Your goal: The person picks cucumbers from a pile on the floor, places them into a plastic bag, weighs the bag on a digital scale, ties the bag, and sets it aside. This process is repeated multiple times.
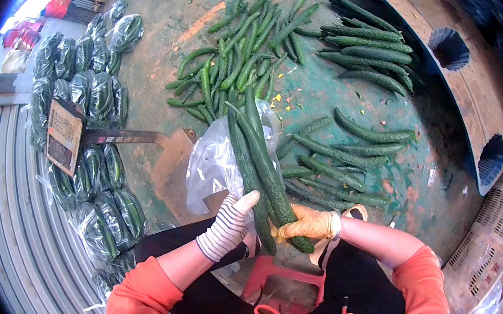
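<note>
Several long dark-green cucumbers (260,170) are bunched in front of me, their far ends against a clear plastic bag (210,161). My left hand (225,230), in a striped knit glove, grips the gathered edge of the bag, its thumb against the side of the bunch. Its other fingers are largely hidden. On my right hand (312,223) is a yellow-orange glove; it is closed around the near ends of the cucumbers. Under the bag stands a platform scale (170,161), partly covered, with its display head (64,136) to the left.
Loose cucumbers lie in a heap (239,51) ahead, a row (367,50) at far right and a scattered group (340,161) nearer. Bagged cucumbers (96,184) line the left. A panel with cup-like openings (436,19) and a plastic crate (489,241) stand right. A red stool (283,274) is below.
</note>
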Demonstrator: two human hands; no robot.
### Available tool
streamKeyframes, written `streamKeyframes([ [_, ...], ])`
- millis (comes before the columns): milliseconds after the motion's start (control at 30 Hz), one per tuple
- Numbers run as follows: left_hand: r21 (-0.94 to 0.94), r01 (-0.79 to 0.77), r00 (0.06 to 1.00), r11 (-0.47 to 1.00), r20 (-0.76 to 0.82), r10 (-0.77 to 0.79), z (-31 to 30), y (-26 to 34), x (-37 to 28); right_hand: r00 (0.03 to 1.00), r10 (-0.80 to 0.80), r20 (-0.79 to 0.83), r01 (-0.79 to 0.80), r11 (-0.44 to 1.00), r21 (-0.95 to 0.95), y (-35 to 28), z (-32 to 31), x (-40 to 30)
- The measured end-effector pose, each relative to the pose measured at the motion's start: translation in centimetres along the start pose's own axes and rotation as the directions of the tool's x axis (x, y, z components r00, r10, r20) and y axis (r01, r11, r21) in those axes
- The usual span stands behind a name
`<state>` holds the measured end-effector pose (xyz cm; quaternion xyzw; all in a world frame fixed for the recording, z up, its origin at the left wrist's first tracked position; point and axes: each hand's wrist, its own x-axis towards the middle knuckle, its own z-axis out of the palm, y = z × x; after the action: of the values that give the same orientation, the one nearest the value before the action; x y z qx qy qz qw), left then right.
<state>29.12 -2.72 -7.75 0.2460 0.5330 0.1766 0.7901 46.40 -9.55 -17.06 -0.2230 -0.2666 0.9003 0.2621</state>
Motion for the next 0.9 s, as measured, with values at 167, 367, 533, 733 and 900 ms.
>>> streamKeyframes([
  [167,0.118,-0.026,1.0,0.993,0.017,0.024,-0.2,-0.1,0.1,0.997,-0.041,0.059,0.056,0.958,-0.283,-0.5,0.1,-0.2],
  [367,0.355,-0.261,0.962,0.898,0.014,0.274,0.9,-0.5,1.0,0.831,-0.421,-0.363,0.312,0.894,-0.323,-0.2,1.3,0.9],
  [533,0.364,-0.071,0.994,0.929,-0.052,0.096,0.4,-2.9,1.3,0.772,-0.449,-0.449,0.497,0.868,-0.012,-0.5,2.2,2.0],
  [733,0.51,-0.23,0.972,0.829,0.081,0.22,0.8,-1.6,0.8,0.856,-0.286,-0.432,0.451,0.82,0.351,0.4,-0.6,1.4],
  [900,0.217,-0.537,0.802,0.815,-0.166,0.573,2.6,6.3,-1.1,0.923,-0.22,-0.317,0.363,0.775,0.518,-1.2,-5.4,-3.6],
])
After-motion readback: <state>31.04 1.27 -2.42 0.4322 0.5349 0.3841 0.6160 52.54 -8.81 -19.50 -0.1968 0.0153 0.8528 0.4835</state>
